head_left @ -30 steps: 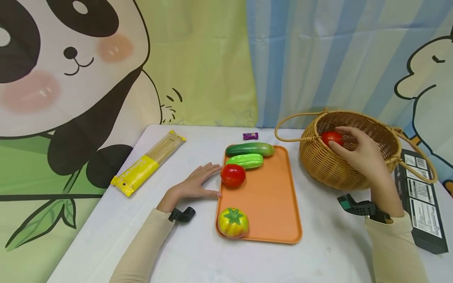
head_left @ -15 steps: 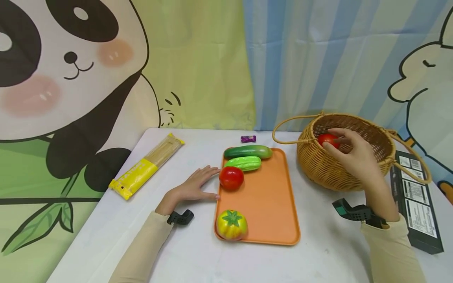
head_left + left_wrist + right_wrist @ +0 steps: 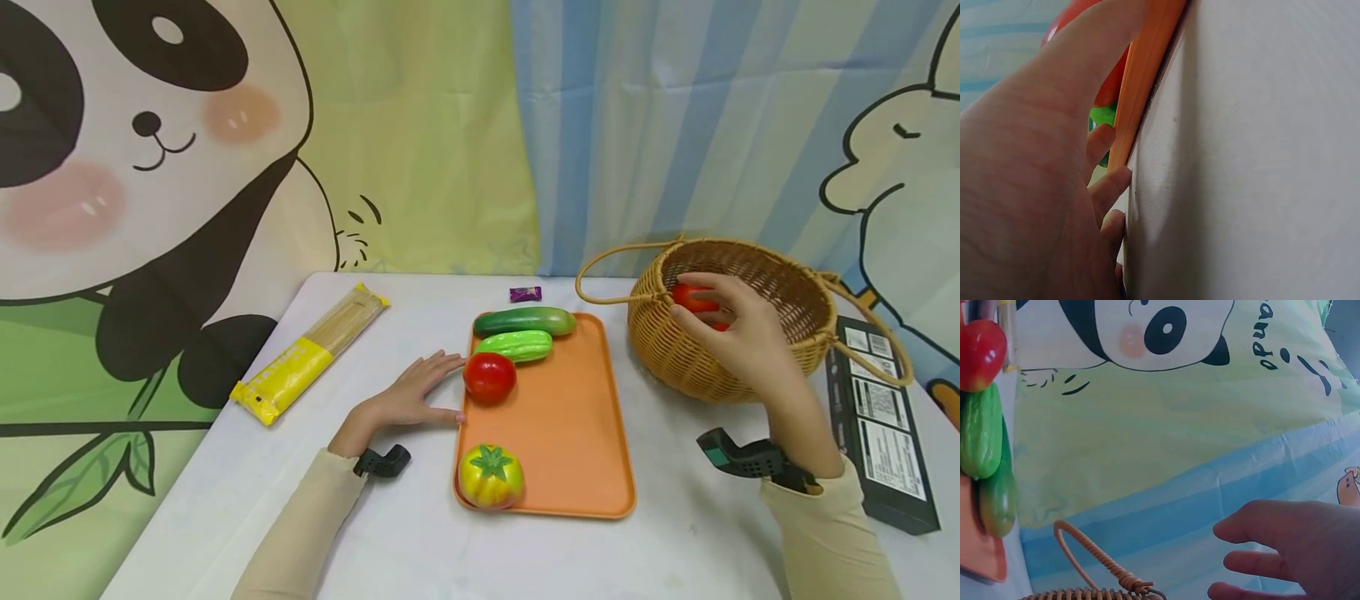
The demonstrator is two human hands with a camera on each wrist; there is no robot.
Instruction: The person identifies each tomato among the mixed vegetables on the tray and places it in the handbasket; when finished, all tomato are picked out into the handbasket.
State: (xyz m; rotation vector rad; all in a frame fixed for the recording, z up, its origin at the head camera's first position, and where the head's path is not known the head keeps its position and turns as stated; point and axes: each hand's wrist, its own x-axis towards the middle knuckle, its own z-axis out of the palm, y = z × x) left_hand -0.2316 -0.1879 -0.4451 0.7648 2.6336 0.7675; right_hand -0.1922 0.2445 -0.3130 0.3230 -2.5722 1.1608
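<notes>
head view: red tomato in the basket, mid right, is part hidden by the r hand; a lower bit of red shows btwn the fingers, can't tell if it's the same one. both sleeves cut off at bottom. r hand is over the basket, thumb & fingers well apart, tomato just past the gap; contact unclear. l hand, centre, has fingers spread, gripping nothing, thumb tip at the edge of the orange tray. on it: another tomato, 2 cucumbers, yellow-green veg. white table w/ yellow pack left, purple packet upper centre, black box right; panda-print cloth behind.

l wrist view: thumb cut off at top & covers part of the tray's tomato; fingers loose by the tray's side. table fills the right.

r wrist view: just the basket's rim & handle show, bottom edge; tray cut off at left. hand, lower right, gapes w/ nothing visible in the gap; basket's tomato out of frame. cloth fills most of the rest.
</notes>
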